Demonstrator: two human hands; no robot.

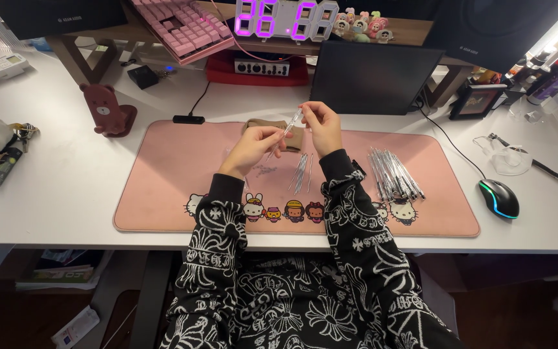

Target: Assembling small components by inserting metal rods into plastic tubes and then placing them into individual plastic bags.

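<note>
White desk surface [66, 181] fills the view, with a long pink desk mat [182, 168] laid across its middle and a row of small cartoon figures printed along the mat's near edge. Above the mat's centre, both of the person's hands are raised and meet on one thin clear pen tube [290, 126], which slants up from lower left to upper right. The left hand [253, 147] is curled nearly closed, thumb and forefinger pinched on the lower end of the tube; the right hand [321, 126] is likewise narrowed, its fingertips nipped on the upper end, the other fingers folded in. Both wrists come out of black sleeves with a white pattern. Whether the tube is one piece or two parts pushed together cannot be made out, since it is small and partly covered by the fingers. Just below the hands, on the mat, lies a small fan of similar thin tubes [301, 172], apart from both hands. A larger heap of silvery tubes [394, 173] lies to the right of the right forearm, near it but not touching. A tan pouch [292, 132] lies flat behind the hands, mostly hidden by them. Some tiny pale bits sit on the mat near the left wrist, too small to identify. A black mouse with a lit rim [499, 198] rests on the desk off the mat's right end, and a brown bear-shaped stand [104, 108] stands off its left corner. A dark tablet [374, 77] leans upright behind the mat.
</note>
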